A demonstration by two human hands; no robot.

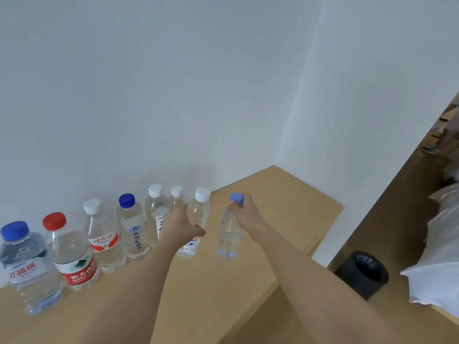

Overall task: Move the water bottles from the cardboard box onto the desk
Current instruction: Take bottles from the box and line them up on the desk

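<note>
- The water bottles (134,234) were clear, glossy plastic (light glinted off them).
- The desk (273,194) was smooth, matt, wood-look board.
- The bin (347,271) was dull black plastic.

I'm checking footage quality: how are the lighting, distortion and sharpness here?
Head view: soft, even light, only a faint shadow on the wall behind the bottles; wide-angle bending tilts the wall corner and desk edges; near labels read clearly, the right edge is blurred.

Tan desk (223,294) against wall; water bottles (135,227) upright in row along back edge.
</note>
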